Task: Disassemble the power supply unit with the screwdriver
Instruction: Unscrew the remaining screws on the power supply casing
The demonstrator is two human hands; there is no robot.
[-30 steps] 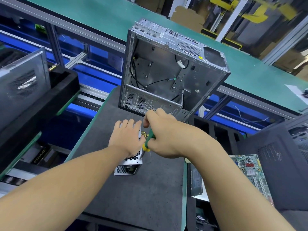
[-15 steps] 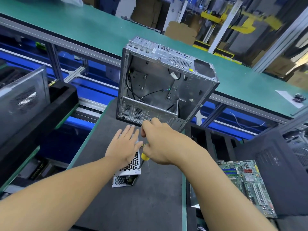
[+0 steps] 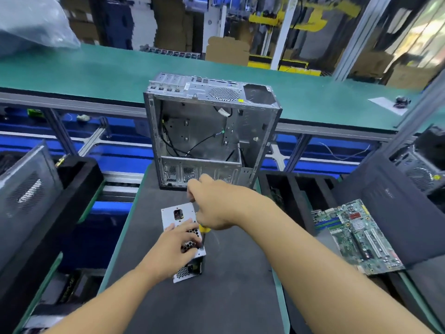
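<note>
A: Note the power supply unit [image 3: 177, 214]. Where is it?

B: Lying on the dark mat [image 3: 228, 290], just in front of the open computer case [image 3: 212, 131], which stands upright. Silver box, perforated face up.

A: Left hand?

B: Left hand [image 3: 174, 248] lies flat on the unit's top, fingers straight and spread over the vent holes, pressing down. It grips nothing.

A: Right hand?

B: Right hand [image 3: 213, 208] is clenched round the handle of the screwdriver [image 3: 203, 233]. Only the yellow collar and dark shaft show below the fist. The shaft points down along the unit's right edge. Whether the tip sits in a screw: cannot tell, too blurred.

A: Surroundings?

B: A motherboard [image 3: 356, 237] lies to the right, well apart. A green conveyor belt [image 3: 96, 75] runs behind the case.
</note>
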